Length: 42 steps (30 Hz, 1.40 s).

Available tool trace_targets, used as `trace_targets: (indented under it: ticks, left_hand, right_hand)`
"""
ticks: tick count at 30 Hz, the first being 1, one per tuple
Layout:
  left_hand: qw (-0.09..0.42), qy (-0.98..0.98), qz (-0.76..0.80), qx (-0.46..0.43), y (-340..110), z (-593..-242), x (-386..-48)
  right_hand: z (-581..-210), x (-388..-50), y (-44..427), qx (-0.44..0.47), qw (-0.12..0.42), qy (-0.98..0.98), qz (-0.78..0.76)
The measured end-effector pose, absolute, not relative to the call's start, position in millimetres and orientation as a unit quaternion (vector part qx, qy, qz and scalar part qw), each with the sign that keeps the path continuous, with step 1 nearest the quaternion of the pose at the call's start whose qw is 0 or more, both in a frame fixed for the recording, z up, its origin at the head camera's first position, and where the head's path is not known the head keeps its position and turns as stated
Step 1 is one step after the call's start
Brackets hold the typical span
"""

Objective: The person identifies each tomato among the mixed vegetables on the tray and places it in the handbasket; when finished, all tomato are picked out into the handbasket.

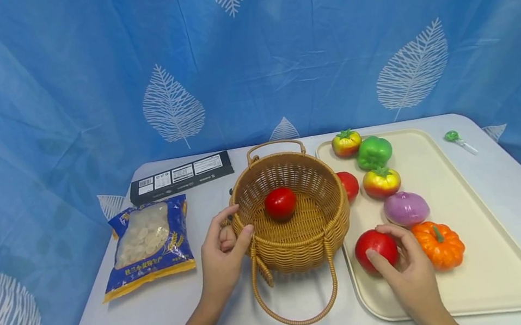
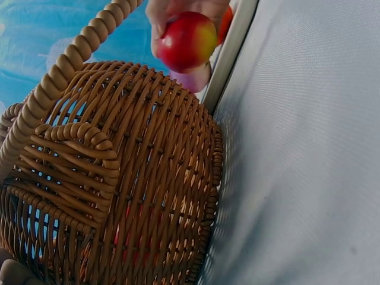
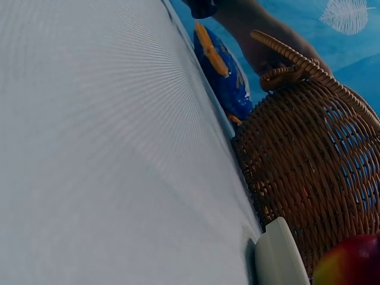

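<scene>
A round wicker basket (image 1: 297,251) stands mid-table with its front handle folded down and its back handle raised. One red fruit (image 1: 281,204) lies inside it. My left hand (image 1: 225,249) holds the basket's left rim, thumb toward the front and fingers partly hidden behind the wicker. To the right, my right hand (image 1: 410,269) grips a red apple (image 1: 375,251) between thumb and fingers, over the front left part of the cream tray (image 1: 491,264). A yellowish patch shows on this apple (image 2: 189,43) in the left wrist view.
On the tray sit an orange pumpkin (image 1: 438,246), a purple onion (image 1: 406,209), a green bell pepper (image 1: 374,152), two yellow-red tomatoes (image 1: 382,183) and another red fruit (image 1: 349,186). Left lie a blue food bag (image 1: 147,243) and a black box (image 1: 181,178). A green-topped lollipop (image 1: 455,138) lies far right.
</scene>
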<state>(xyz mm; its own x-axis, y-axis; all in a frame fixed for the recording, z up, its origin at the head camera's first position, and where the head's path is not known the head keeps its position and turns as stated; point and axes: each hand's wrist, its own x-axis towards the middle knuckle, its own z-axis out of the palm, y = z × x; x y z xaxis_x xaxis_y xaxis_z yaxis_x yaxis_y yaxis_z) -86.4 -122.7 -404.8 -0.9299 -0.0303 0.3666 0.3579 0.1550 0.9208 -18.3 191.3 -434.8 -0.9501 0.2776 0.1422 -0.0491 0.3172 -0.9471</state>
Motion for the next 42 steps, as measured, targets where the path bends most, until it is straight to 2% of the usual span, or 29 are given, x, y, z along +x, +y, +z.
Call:
trace_targets:
  ticks: [9, 24, 32, 36, 42]
  left_hand:
    - [0.153, -0.746, -0.638, -0.114, -123, -405, -88]
    - [0.147, -0.751, -0.634, -0.114, -124, -407, -89]
    - [0.147, -0.751, -0.634, -0.110, -124, -406, -89]
    - [0.147, -0.749, -0.636, -0.112, -123, -406, -88]
    - [0.148, -0.746, -0.639, -0.115, -123, -405, -87]
  right_hand:
    - [-430, -18, 189, -0.060, 0.161, -0.781, 0.600]
    - [-417, -23, 195, 0.005, 0.241, -0.737, 0.632]
    - [-411, -36, 197, 0.120, 0.291, -0.655, 0.687]
    - [-406, -42, 194, 0.150, 0.298, -0.635, 0.697]
    - [-396, -45, 190, 0.146, 0.290, -0.649, 0.688]
